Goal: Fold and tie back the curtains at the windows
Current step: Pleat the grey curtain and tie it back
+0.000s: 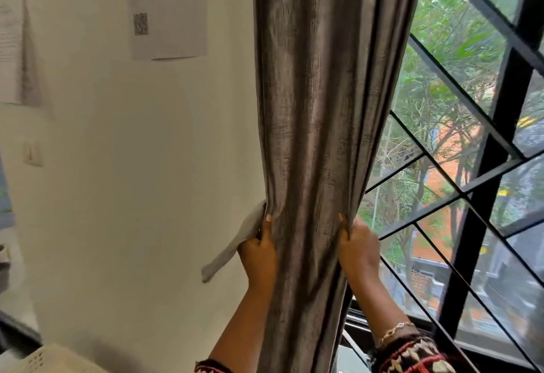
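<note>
**Gathering the curtain into one column, both hands clamped on**

Squeezing in from both sides now: the grey-brown curtain hangs straight down the centre of the frame, drawn into a narrow bunch of long vertical folds. It sits just left of the black window grille, so the panes on the right of the frame are uncovered and the trees outside show through.

The left hand is wrapped around the curtain's left edge, thumb on the front of the cloth. The right hand grasps the right edge at the same height, fingers tucked behind. They work as a matched pair, one either side, and that looks deliberate: pressing the folds together at one level narrows the bundle enough for a band to go round.

And there is the band, I'd say. A pale grey strip comes out from behind the curtain at the left hand and trails down to the lower left against the cream wall. It appears pinned under that hand, ready to hand. Whether its far end is fixed to the wall, I cannot tell.

The gathering looks about done, and the tie is not yet round the cloth.
</note>
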The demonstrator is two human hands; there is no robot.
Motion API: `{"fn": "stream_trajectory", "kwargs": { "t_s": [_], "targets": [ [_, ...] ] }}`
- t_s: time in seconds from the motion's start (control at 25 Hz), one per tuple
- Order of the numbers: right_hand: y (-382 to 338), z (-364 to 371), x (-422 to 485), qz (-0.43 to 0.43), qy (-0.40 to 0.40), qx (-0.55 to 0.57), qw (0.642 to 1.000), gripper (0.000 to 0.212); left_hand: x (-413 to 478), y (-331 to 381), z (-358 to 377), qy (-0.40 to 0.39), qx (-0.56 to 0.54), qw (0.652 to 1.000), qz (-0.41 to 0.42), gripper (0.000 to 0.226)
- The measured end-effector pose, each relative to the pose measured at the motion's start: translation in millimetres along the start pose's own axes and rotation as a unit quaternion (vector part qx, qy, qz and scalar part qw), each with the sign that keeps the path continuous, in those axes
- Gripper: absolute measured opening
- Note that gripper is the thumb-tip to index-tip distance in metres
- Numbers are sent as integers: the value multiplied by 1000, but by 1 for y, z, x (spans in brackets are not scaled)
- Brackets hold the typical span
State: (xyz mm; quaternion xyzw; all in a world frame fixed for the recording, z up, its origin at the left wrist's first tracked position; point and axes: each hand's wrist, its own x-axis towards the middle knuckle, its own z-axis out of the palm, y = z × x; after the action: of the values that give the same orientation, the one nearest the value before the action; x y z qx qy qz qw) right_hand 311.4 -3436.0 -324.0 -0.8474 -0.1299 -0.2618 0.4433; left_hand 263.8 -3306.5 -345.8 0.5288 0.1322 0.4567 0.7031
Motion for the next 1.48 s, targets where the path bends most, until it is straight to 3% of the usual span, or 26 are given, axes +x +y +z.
{"fn": "stream_trajectory", "kwargs": {
  "t_s": [0.16, 0.36, 0.56, 0.76, 0.88, 0.96, 1.08, 1.2, 1.28, 1.48],
  "targets": [
    [-12, 7, -12, -27, -17, -41, 999, 17, -22, -9, 17, -37, 30, 999, 1, 27],
    [-16, 21, -28, -75, -26, -14, 997, 24, -38, -11, 33, -76, 63, 994, -43, 21],
    [-12, 23, -26, -99, -17, -35, 994, 30, -52, -9, 35, -97, 83, 992, -9, 23],
    [-1, 26, -33, -99, -46, -61, 992, 60, -67, 0, 32, -181, 47, 982, -14, 46],
    [3, 25, -37, -108, -80, -84, 987, 57, -65, 4, 39, -146, 74, 986, 21, 40],
    [7, 23, -41, -134, -95, -43, 985, 54, -60, 4, 40, -120, 89, 988, 42, 31],
    [23, 16, -45, -142, -172, 161, 962, 60, -54, 8, 36, -117, 105, 987, 46, 24],
    [37, 3, -28, -36, -66, 338, 938, 22, -46, 12, 33, -107, 62, 992, 34, 21],
    [40, -6, -10, 55, -2, 397, 916, 15, -41, 12, 29, -113, 31, 993, -4, 24],
    [30, -10, 19, 200, -145, 453, 857, 49, -29, 10, 17, -173, -43, 981, -76, 26]
  ]
}}
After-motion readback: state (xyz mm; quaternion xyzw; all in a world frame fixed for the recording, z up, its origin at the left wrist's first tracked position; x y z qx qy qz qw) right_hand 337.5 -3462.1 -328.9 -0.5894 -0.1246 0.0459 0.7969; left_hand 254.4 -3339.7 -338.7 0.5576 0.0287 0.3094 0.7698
